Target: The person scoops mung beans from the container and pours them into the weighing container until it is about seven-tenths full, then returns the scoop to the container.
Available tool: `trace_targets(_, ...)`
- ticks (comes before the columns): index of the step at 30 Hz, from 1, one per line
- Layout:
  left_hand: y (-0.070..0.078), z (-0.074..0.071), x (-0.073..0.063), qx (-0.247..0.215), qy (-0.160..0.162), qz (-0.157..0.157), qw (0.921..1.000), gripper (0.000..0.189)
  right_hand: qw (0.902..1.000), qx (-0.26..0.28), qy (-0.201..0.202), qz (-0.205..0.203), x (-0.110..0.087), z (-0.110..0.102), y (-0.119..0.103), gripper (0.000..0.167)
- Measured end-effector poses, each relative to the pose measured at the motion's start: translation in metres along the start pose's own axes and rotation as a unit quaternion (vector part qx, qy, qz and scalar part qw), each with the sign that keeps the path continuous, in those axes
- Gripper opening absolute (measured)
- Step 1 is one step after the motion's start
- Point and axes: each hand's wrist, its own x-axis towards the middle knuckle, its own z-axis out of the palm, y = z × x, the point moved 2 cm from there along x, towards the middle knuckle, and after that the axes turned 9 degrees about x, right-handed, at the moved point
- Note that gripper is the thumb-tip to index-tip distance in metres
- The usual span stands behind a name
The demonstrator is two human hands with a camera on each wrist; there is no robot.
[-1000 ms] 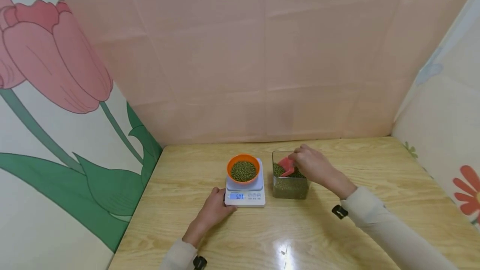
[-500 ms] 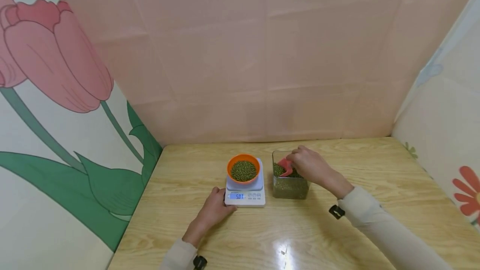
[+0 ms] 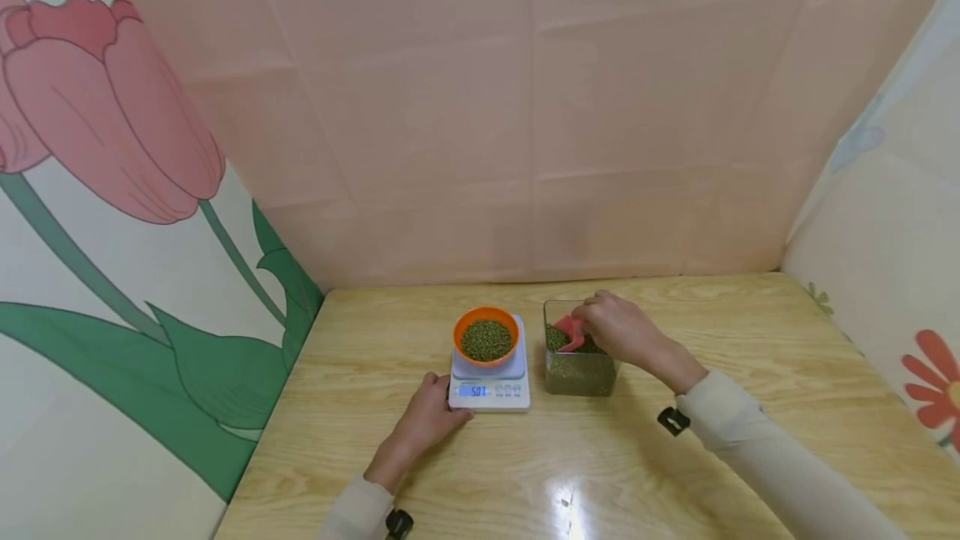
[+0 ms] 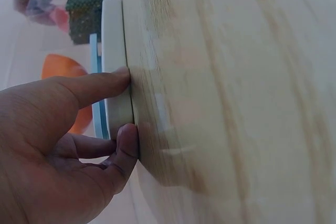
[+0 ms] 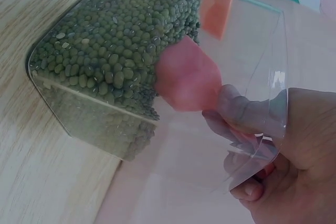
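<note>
A white kitchen scale (image 3: 490, 395) stands on the table, its lit display showing digits that look like 507. On it sits an orange bowl (image 3: 459, 343) of mung beans (image 3: 487, 341). My left hand (image 3: 431, 417) holds the scale's front left corner, thumb at the front edge and curled fingers at the left side. Right of the scale is a clear square container (image 5: 247, 24), partly filled with mung beans (image 5: 113, 51). Inside it, my right hand (image 3: 619, 330) grips a pink scoop (image 5: 188, 74) by the handle. The scoop's front end touches the beans; what it carries is hidden.
The wooden table (image 3: 360, 340) ends at a pink sheet (image 3: 420, 148) behind. A wall with painted tulips (image 3: 105, 123) rises on the left, and a white wall with a red flower (image 3: 933, 382) on the right. Container and scale stand close together.
My right hand has shifted slightly left with the scoop, which stays in the beans. My left hand, the scale, the bowl and the display look the same.
</note>
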Motion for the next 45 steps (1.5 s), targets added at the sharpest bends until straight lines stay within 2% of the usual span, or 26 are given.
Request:
trace_targets(18,0.001,-0.001,-0.001,0.004,-0.001,0.0,1.0,0.052,0.999,0.033,-0.014,0.025,-0.002,-0.006,-0.001,0.016)
trace_targets(25,0.002,-0.001,-0.001,0.012,0.0,-0.002,0.9999,0.054,0.9987,0.048,-0.001,0.019,-0.004,-0.009,0.0,0.015)
trace_targets(45,0.003,-0.002,-0.002,0.01,0.005,-0.002,0.9999,0.052,0.9951,0.087,0.037,0.032,-0.017,-0.015,0.006,0.017)
